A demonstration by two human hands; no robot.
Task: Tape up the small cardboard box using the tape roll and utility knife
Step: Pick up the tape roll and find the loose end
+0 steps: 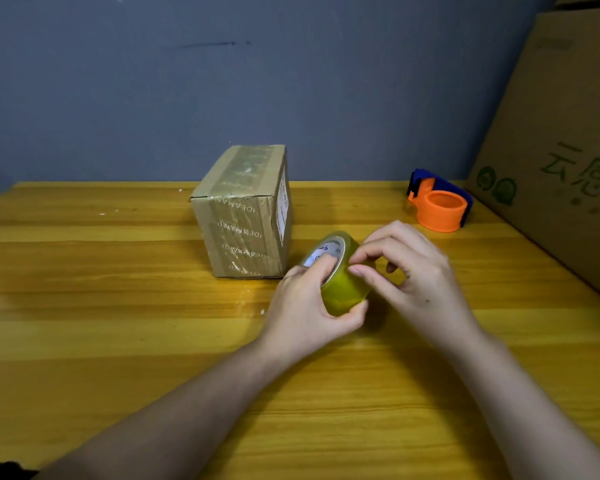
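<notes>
A small cardboard box (245, 213) stands on the wooden table, wrapped in old printed tape, with a white label on its right side. Just in front of it to the right, my left hand (305, 310) grips a roll of clear yellowish tape (340, 289), one finger through its core. My right hand (406, 271) rests on the roll's outer surface, thumb and forefinger pinched at the tape's top edge. No utility knife is in view.
An orange and blue tape dispenser (439, 202) lies at the back right of the table (118, 306). A large cardboard carton (561, 150) with green print leans along the right edge. A grey-blue wall stands behind the table.
</notes>
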